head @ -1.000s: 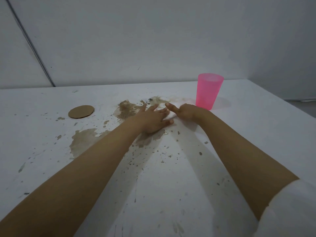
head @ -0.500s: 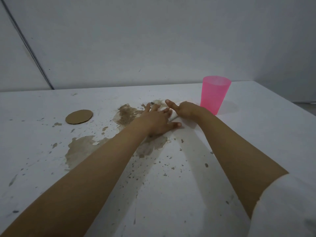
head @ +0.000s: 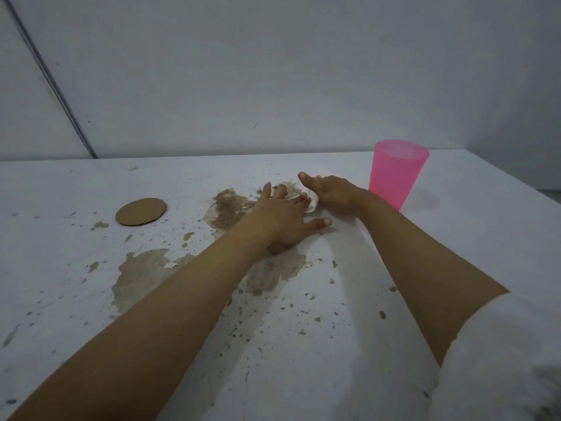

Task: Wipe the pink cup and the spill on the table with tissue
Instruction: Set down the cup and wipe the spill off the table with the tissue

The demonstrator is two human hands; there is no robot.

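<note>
A pink cup (head: 396, 171) stands upright at the back right of the white table (head: 473, 238). A brown spill (head: 226, 208) spreads across the table's middle. A white tissue (head: 310, 202) lies on the table between my two hands, mostly hidden by them. My left hand (head: 285, 217) lies flat with its fingers spread, its fingertips on the tissue. My right hand (head: 332, 192) rests on the tissue's right side, thumb pointing left, just left of the cup. Whether either hand grips the tissue is hidden.
A round brown cardboard coaster (head: 141, 211) lies at the back left. A larger pale brown stain (head: 142, 275) and many small specks mark the table towards me. A grey wall rises behind the table. The table's right edge runs past the cup.
Both hands stay together on the tissue beside the cup, with little movement. The view has shifted slightly, so the cup sits further right and lower.
</note>
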